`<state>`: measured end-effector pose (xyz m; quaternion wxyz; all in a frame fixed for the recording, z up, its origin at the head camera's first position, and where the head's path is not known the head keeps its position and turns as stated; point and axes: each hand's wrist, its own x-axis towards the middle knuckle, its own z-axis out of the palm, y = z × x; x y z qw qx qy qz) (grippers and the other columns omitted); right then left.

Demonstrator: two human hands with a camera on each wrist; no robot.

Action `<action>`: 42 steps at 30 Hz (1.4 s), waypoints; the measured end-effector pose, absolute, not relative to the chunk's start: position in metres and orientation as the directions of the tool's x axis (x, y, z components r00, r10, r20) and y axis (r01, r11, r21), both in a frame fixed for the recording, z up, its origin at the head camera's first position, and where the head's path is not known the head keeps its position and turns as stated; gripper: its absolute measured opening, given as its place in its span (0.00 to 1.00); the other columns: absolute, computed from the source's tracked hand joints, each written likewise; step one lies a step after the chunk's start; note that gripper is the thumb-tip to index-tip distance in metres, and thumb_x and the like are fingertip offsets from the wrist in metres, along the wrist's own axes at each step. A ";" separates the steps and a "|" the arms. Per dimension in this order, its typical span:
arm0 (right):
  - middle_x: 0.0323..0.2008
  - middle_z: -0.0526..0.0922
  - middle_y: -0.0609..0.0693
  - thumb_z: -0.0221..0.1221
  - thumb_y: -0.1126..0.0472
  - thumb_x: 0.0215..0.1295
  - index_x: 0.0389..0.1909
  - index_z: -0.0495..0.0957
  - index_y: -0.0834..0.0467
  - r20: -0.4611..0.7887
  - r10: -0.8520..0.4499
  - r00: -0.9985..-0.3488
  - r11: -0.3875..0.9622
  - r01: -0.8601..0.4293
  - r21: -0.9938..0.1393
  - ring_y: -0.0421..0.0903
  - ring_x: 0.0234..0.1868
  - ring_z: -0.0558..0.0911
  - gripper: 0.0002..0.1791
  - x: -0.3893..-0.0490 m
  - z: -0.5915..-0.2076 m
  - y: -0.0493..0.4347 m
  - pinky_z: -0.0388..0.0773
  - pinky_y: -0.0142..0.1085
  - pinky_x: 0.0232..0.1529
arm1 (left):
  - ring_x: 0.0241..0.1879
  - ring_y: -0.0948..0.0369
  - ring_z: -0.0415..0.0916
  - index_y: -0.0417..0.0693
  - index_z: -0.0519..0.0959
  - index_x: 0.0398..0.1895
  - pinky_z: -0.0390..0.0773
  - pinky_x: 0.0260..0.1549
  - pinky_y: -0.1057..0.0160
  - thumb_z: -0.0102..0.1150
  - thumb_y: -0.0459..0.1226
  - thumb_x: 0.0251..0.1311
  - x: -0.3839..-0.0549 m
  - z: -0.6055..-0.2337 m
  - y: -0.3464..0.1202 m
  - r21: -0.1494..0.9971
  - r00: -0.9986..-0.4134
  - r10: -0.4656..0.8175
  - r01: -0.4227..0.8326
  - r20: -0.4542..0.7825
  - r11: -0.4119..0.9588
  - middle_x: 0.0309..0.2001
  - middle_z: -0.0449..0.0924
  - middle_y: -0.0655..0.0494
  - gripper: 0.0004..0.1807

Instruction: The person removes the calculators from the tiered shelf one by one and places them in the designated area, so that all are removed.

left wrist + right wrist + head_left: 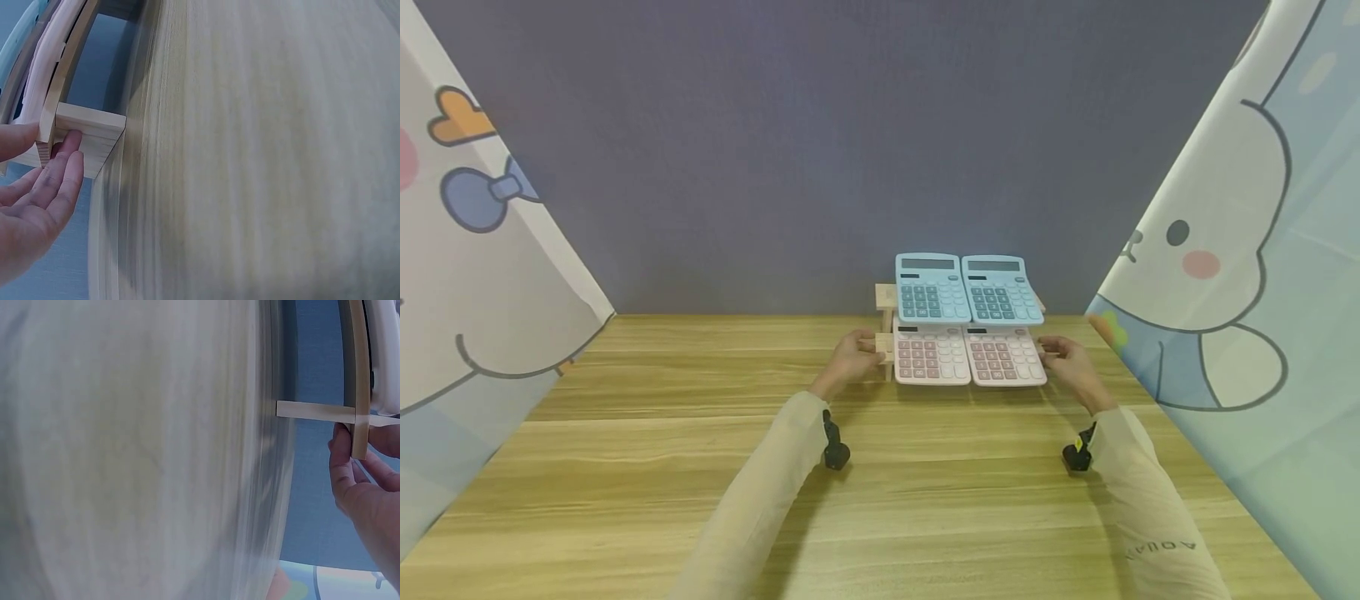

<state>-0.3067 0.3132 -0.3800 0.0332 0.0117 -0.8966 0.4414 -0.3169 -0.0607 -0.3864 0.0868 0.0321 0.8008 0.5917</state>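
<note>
A two-tier wooden rack (886, 297) stands at the back of the table, right of centre in the head view. Two blue calculators (931, 292) (1002, 292) lie side by side on its upper tier. Two pink calculators (931, 354) (1004, 357) lie below them, their tops hidden by the blue ones. My left hand (850, 358) grips the lower board's left end, thumb above and fingers underneath in the left wrist view. At the opposite end, my right hand (1070, 365) pinches the same board (361, 381) between thumb and fingers.
The wood-grain table (700, 467) reaches back to a dark grey panel (760, 167). Cartoon-printed sheets (482, 250) (1240, 250) flank it on both sides. Each wrist wears a small black camera (835, 450).
</note>
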 end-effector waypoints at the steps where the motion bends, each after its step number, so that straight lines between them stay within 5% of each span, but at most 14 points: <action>1: 0.56 0.67 0.72 0.46 0.67 0.65 0.60 0.61 0.74 0.070 0.010 -0.998 0.609 -0.049 -0.791 0.62 0.56 0.68 0.24 -0.307 -0.380 0.314 0.72 0.36 0.49 | 0.43 0.49 0.78 0.41 0.61 0.62 0.81 0.42 0.61 0.57 0.33 0.58 -0.317 -0.386 -0.059 0.954 -0.983 0.151 -0.053 -0.102 0.296 0.53 0.70 0.39 0.29; 7: 0.55 0.67 0.72 0.46 0.67 0.66 0.60 0.60 0.74 0.070 0.005 -0.998 0.604 -0.053 -0.795 0.62 0.56 0.69 0.24 -0.307 -0.378 0.319 0.73 0.40 0.51 | 0.46 0.46 0.76 0.38 0.61 0.62 0.81 0.43 0.60 0.56 0.31 0.57 -0.314 -0.381 -0.052 0.957 -0.985 0.143 -0.055 -0.099 0.286 0.53 0.70 0.37 0.29; 13: 0.55 0.68 0.72 0.45 0.69 0.64 0.59 0.61 0.75 0.083 -0.016 -0.996 0.576 -0.077 -0.814 0.57 0.51 0.72 0.23 -0.307 -0.377 0.324 0.78 0.31 0.45 | 0.45 0.46 0.77 0.39 0.61 0.62 0.81 0.44 0.59 0.57 0.30 0.57 -0.315 -0.380 -0.049 0.956 -0.984 0.136 -0.074 -0.117 0.283 0.53 0.69 0.37 0.29; 28: 0.56 0.65 0.73 0.44 0.72 0.63 0.61 0.59 0.75 0.045 -0.020 -0.999 0.522 -0.048 -0.852 0.63 0.54 0.70 0.24 -0.307 -0.376 0.321 0.73 0.50 0.55 | 0.47 0.43 0.75 0.36 0.61 0.61 0.80 0.46 0.57 0.55 0.28 0.56 -0.315 -0.378 -0.050 0.951 -0.982 0.146 -0.071 -0.119 0.300 0.53 0.68 0.34 0.28; 42: 0.55 0.65 0.73 0.45 0.72 0.62 0.60 0.59 0.75 0.054 -0.044 -0.998 0.484 -0.068 -0.872 0.64 0.52 0.71 0.24 -0.312 -0.382 0.322 0.74 0.50 0.54 | 0.47 0.46 0.73 0.34 0.59 0.62 0.80 0.47 0.56 0.53 0.27 0.58 -0.316 -0.378 -0.055 0.950 -0.981 0.160 -0.055 -0.108 0.307 0.54 0.65 0.32 0.29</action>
